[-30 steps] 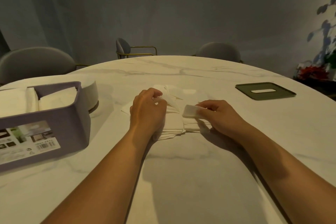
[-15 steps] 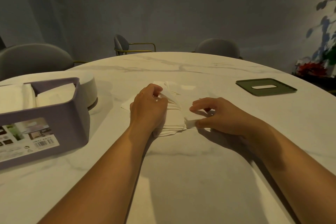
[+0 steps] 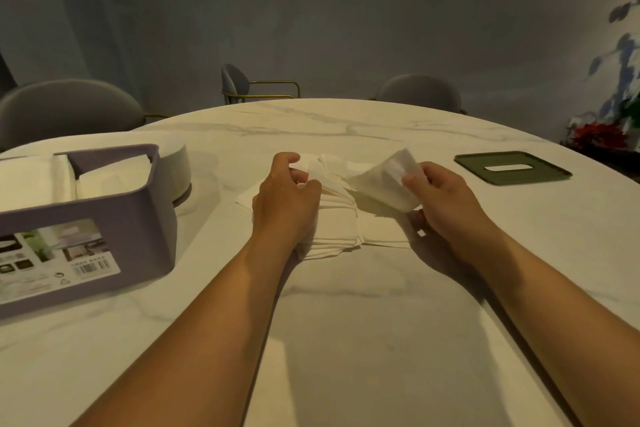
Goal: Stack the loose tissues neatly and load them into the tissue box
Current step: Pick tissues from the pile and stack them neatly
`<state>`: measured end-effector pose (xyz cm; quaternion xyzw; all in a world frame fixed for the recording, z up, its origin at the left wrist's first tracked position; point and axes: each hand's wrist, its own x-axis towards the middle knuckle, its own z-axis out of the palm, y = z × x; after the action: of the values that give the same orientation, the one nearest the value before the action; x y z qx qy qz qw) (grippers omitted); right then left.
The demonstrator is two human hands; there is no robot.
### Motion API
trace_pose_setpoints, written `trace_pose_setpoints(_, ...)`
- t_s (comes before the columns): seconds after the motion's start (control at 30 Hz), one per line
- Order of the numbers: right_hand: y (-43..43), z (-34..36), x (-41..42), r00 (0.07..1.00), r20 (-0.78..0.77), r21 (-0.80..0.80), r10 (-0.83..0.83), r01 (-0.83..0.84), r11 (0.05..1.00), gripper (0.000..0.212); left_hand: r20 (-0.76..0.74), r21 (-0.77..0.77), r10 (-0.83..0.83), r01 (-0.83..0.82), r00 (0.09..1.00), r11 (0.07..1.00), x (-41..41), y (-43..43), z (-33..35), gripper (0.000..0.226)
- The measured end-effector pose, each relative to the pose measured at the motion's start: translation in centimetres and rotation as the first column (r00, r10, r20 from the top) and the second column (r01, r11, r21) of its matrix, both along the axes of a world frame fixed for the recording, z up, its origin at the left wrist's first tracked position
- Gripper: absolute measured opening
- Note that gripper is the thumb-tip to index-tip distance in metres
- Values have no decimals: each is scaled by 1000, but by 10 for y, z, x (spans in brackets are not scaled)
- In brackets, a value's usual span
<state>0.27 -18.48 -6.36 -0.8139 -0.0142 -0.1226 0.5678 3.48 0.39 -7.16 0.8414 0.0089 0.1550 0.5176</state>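
Right hand point(image 3: 446, 204) pinches one loose tissue point(image 3: 382, 184) between thumb and fingertips. The sheet is raised off the pile and slants upward, its far corner highest. Left hand point(image 3: 287, 204) lies curled over the left part of the stack of tissues point(image 3: 341, 229), fingers bent round a bunched fold at the stack's far edge.

Stack: white, thin sheets, lying mid-table on the marble table point(image 3: 346, 322) between the two hands. The near edges are staggered, not squared, and layers show as fine lines along the near side.

Purple box point(image 3: 138, 225): well to the left of the stack, open at the top, with white tissues inside point(image 3: 104, 180) and a printed label with a barcode on its near wall. Dark green lid point(image 3: 512, 168) with a slot lies flat to the right, apart from the right hand.

Hard to make out:
- The sheet count cannot be told.
- The left hand covers the stack's left side.
- The right fingertips are hidden behind the lifted sheet.
- The box is cut off by the left edge, and its label text is blurred.
- A round pale object point(image 3: 178, 163) is half hidden behind the box.
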Motion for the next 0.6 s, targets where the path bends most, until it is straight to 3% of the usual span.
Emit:
trace_pose_setpoints(0.1,-4,4,0,972,-228,323,-61,135,937,19,-2,-41,8,-8,1000,999,0,0,1,42)
trace_pose_setpoints(0.2,-7,8,1,935,-346,437,-85,240,867,33,-11,-36,3,-3,1000,999,1,0,0,38)
trace_pose_setpoints(0.37,-2,7,-4,959,-283,314,-7,100,944,15,-21,9,-11,11,1000,1000,0,0,0,26)
trace_pose_setpoints(0.5,1,9,-6,944,-327,394,41,97,914,12,-34,-5,-11,11,999,1000,0,0,1,21)
trace_pose_setpoints(0.6,-1,7,-2,957,-290,401,-17,138,906,15,-32,-6,-12,11,999,1000,-1,0,1,22)
